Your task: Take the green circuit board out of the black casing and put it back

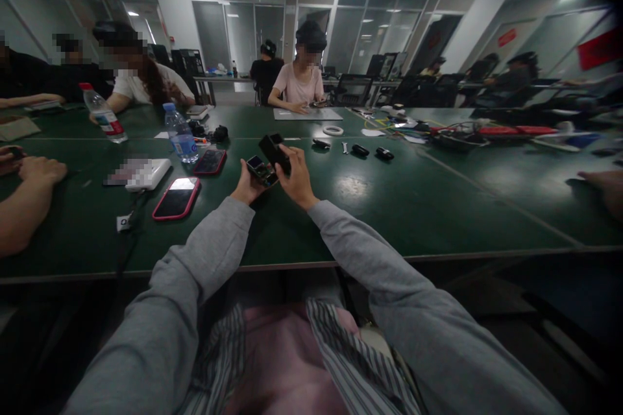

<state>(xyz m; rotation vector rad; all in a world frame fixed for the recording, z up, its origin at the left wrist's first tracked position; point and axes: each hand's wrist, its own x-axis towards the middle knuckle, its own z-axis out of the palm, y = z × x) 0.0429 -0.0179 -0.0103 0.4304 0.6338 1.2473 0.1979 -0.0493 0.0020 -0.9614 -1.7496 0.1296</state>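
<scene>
Both my arms in grey sleeves reach out over the green table [399,207]. My left hand [248,187] is closed round a small black device with a circuit board showing [261,169]. My right hand [298,176] grips a black cover piece [274,149], held tilted just above that device. The two parts sit close together, a little above the table top. I cannot tell whether they touch.
Two phones in red cases [176,198] [209,161], a white box [148,173] and a water bottle [181,133] lie to my left. Small black parts [360,150] and a tape roll [333,130] lie beyond. Other people sit around the table; an arm [24,201] rests at left.
</scene>
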